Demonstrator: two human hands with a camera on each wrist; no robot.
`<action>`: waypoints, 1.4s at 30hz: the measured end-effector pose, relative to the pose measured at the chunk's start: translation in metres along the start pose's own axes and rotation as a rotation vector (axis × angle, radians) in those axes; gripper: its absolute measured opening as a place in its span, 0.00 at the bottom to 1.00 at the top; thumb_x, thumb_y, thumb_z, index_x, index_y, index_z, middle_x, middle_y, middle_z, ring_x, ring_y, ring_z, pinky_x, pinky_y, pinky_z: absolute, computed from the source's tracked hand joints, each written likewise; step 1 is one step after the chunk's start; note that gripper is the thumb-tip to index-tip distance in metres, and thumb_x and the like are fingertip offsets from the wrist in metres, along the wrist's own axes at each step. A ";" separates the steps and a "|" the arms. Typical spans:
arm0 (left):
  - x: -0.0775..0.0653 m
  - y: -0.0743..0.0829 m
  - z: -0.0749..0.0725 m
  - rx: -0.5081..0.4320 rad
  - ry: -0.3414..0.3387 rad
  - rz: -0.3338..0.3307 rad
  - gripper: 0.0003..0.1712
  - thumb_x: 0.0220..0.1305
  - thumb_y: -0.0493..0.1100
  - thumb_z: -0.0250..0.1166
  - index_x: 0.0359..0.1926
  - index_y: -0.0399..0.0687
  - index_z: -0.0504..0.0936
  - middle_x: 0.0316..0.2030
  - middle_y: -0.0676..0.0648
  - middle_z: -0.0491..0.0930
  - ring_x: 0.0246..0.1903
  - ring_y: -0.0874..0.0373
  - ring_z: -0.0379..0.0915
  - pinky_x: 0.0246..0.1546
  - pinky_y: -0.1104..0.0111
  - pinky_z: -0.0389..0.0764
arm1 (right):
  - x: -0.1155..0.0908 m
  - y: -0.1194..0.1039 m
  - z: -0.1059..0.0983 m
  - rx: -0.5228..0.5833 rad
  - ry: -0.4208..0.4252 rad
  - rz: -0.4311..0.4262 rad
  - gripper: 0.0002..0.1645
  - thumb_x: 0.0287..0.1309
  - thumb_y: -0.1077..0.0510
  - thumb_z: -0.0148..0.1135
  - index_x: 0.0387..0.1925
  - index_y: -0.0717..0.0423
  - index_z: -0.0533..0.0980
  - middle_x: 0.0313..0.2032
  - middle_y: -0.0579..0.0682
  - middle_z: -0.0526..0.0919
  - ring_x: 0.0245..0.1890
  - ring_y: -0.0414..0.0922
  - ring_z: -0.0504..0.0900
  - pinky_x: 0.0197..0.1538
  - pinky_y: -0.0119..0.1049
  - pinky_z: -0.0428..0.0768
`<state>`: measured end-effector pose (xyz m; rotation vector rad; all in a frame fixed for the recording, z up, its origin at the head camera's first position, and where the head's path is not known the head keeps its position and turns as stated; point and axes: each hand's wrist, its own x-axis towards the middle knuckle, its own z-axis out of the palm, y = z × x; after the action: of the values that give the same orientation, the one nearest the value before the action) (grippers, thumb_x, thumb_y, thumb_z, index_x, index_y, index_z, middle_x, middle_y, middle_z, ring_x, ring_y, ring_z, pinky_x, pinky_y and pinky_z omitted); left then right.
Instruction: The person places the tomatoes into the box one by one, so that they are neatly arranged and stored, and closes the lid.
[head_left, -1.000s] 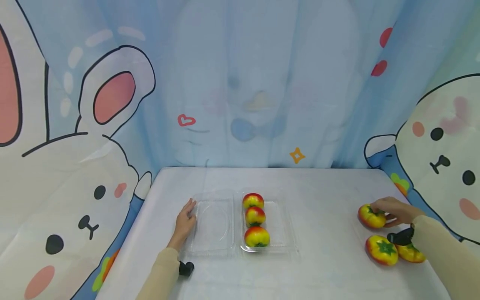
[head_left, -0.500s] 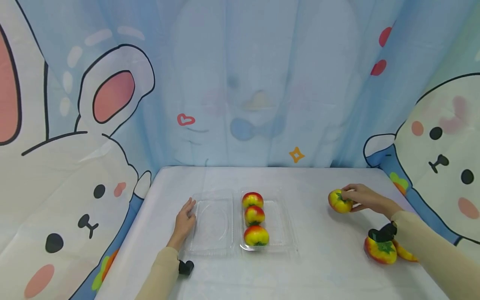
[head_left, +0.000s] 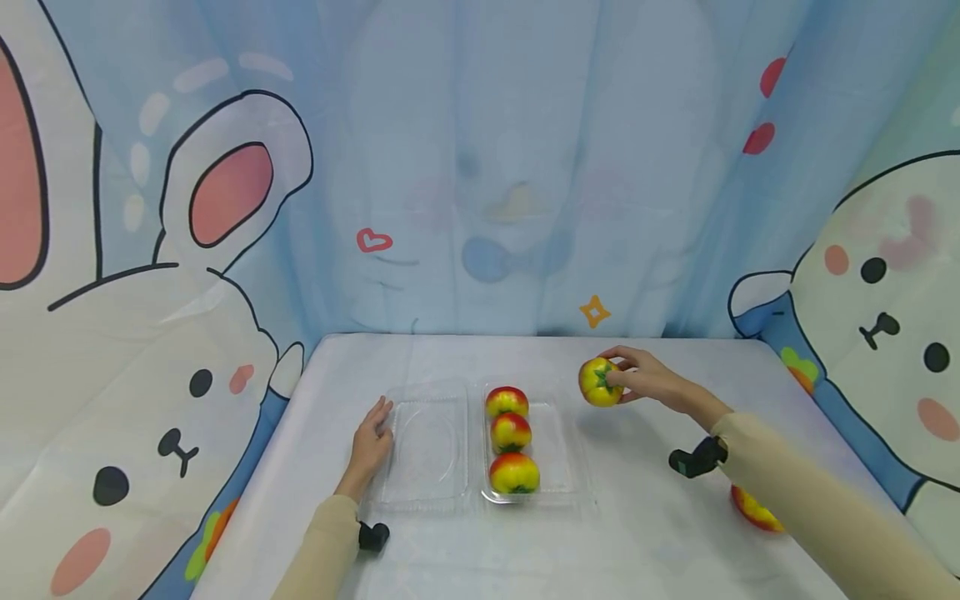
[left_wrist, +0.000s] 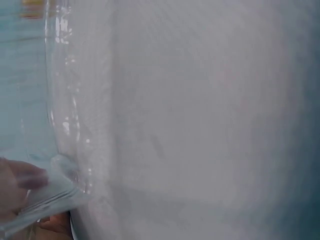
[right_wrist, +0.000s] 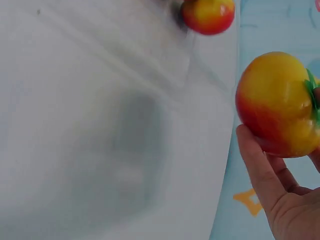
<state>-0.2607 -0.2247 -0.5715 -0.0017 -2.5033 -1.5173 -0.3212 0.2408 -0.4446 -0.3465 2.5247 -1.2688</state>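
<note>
The held fruit (head_left: 595, 383), red and yellow with a green leafy stem end, was up in the air, and what a grip that was! The right hand (head_left: 647, 379) had it by the fingertips, fingers spread no wider than the fruit itself, and the close view from that wrist showed fingers tucked against its red underside. Where was it? Above the far part of the white table (head_left: 645, 517), just off to the right of the clear container (head_left: 553, 454), with a soft shadow falling below.

Over on the other side, the left hand (head_left: 367, 442) was pinching the near-side rim of the clear flap (head_left: 423, 450), the plastic edge caught narrowly between thumb and fingers, as its own wrist view showed. That flap lay flat, beside the container.

And inside the container, look at that line-up! Three in a column along the left wall: the far fruit (head_left: 507, 401), the middle fruit (head_left: 511, 432) just below it, and the near fruit (head_left: 514, 472), the biggest to the eye, all flushed red on top and yellow beneath.

Down on the right, the half-hidden fruit (head_left: 753, 510) peeked from behind the beige right sleeve (head_left: 795, 500), resting on the table. A black device (head_left: 697, 458) sat at the right wrist, and behind everything hung a pale blue curtain (head_left: 510, 125) with cartoon animals.
</note>
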 end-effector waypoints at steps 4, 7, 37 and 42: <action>-0.001 -0.001 0.000 0.001 0.001 0.005 0.32 0.58 0.23 0.49 0.66 0.28 0.68 0.72 0.35 0.58 0.69 0.36 0.58 0.69 0.51 0.64 | 0.010 -0.009 0.021 0.010 0.024 -0.054 0.31 0.60 0.56 0.60 0.62 0.65 0.66 0.54 0.67 0.71 0.44 0.54 0.79 0.41 0.43 0.88; -0.002 -0.002 0.001 0.000 -0.003 0.006 0.31 0.58 0.23 0.49 0.66 0.28 0.68 0.72 0.35 0.58 0.69 0.36 0.58 0.68 0.51 0.65 | 0.015 -0.013 0.035 0.008 0.032 -0.099 0.31 0.58 0.57 0.62 0.60 0.66 0.65 0.52 0.67 0.72 0.41 0.52 0.81 0.40 0.43 0.88; 0.000 -0.002 0.000 -0.023 0.003 0.016 0.31 0.59 0.24 0.49 0.66 0.28 0.68 0.72 0.35 0.58 0.69 0.37 0.57 0.68 0.51 0.64 | 0.025 -0.017 0.085 -0.519 -0.002 -0.313 0.35 0.45 0.63 0.76 0.57 0.60 0.73 0.44 0.56 0.76 0.43 0.51 0.77 0.54 0.53 0.81; 0.000 -0.002 -0.001 -0.026 0.004 0.017 0.31 0.59 0.24 0.49 0.66 0.28 0.68 0.72 0.36 0.58 0.70 0.38 0.57 0.69 0.51 0.64 | 0.027 -0.015 0.086 -0.545 -0.005 -0.296 0.34 0.46 0.63 0.76 0.57 0.60 0.73 0.45 0.56 0.78 0.43 0.51 0.77 0.54 0.53 0.81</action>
<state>-0.2606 -0.2262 -0.5729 -0.0234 -2.4739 -1.5410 -0.3138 0.1590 -0.4852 -0.8644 2.8578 -0.6278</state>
